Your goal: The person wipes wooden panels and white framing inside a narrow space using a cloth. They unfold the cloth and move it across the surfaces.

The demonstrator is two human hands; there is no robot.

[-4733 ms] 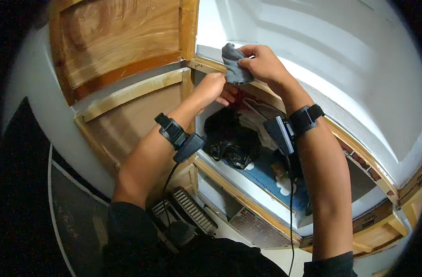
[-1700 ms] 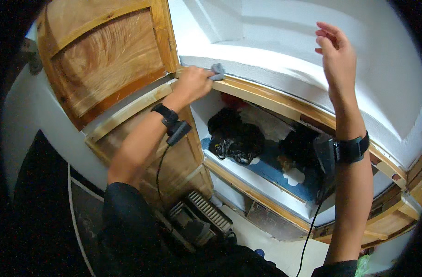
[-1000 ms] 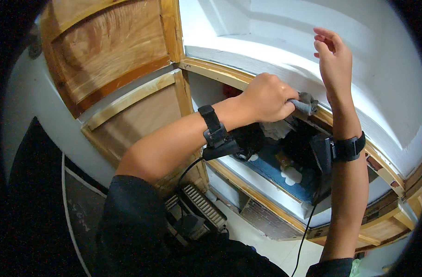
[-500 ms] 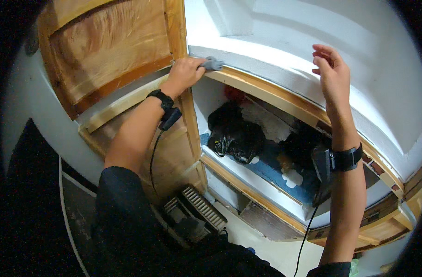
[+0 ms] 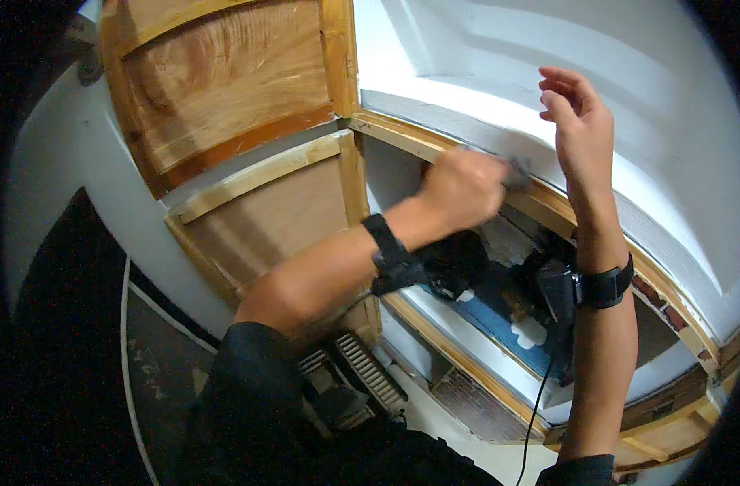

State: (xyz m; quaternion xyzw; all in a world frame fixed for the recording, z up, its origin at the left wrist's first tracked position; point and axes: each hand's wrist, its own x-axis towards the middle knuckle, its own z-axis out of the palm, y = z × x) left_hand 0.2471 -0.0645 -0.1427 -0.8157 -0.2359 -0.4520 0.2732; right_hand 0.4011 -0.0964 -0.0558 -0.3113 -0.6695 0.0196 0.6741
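Grips blurred grey cloth in left hand, apparently against wooden rail; holds right hand loosely parted above it.

Grey cloth, 1 piece: bunched up in the left hand, a short crumpled wad projecting past the right side of the fist, the remainder hidden by the hand, outline blurred. It is positioned along the yellow-brown wooden rail at the upper front edge of the cabinet opening, well to the right of the rail's left end; whether cloth and rail touch cannot be resolved.
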